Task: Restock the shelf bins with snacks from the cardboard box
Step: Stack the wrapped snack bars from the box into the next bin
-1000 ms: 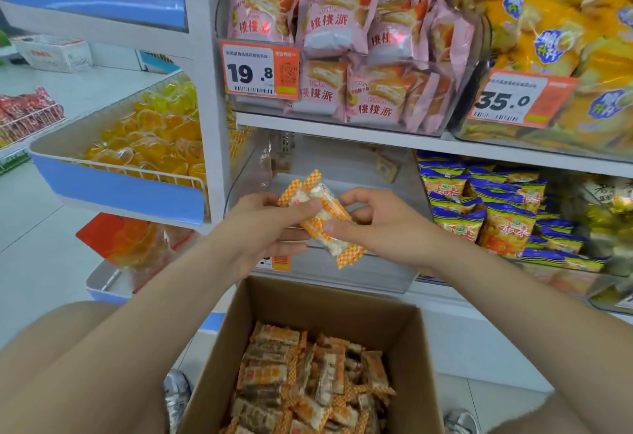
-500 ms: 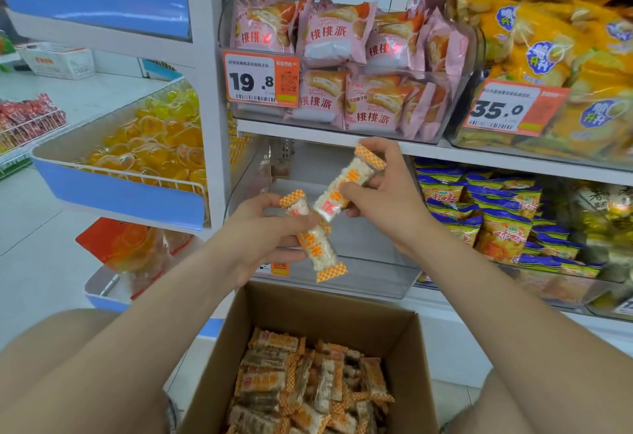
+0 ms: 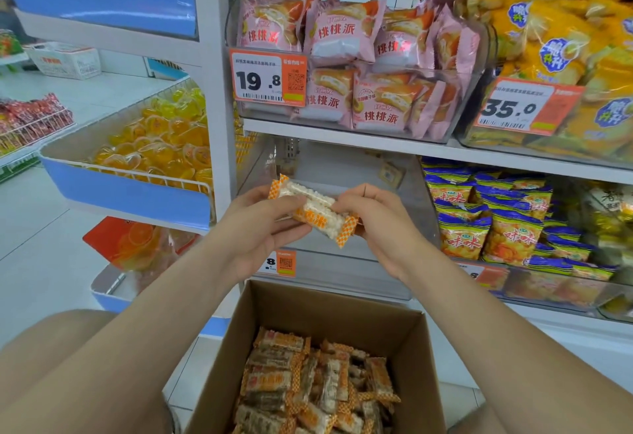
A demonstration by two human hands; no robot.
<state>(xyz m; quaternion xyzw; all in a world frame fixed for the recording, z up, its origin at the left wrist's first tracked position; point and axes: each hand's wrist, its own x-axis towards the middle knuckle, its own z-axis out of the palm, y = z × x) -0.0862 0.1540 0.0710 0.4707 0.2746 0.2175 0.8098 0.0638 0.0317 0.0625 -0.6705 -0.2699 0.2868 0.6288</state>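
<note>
This is a shop with white shelves [image 3: 342,135] full of snacks. On the top shelf, a bin holds pink cake packs [image 3: 342,39] behind an orange price tag [image 3: 269,77] that says 19.8. Next to it on the right are big yellow bags [image 3: 548,39]. One shelf down sit blue and orange bags [image 3: 496,214]. Far to the left, a wire basket holds yellow jelly cups [image 3: 161,139].

A cardboard box [image 3: 329,300] stands open at the bottom. Inside it lies a pile of bars [image 3: 318,382] in orange checked wrappers.

Both hands hold a snack bar [image 3: 313,209] up in the air. It is above the box and in front of a see-through bin [image 3: 416,200] on the middle shelf. The bar is long and lies slanted. One checked end points up and to the left, and the other end points down and to the right. It could be two bars pressed together; I cannot tell.

The left hand [image 3: 260,228] has its grip on the upper left part, with the thumb on top and the fingers curled under. The right hand [image 3: 380,224] has its grip on the lower right end, pinching it with the fingertips.
</note>
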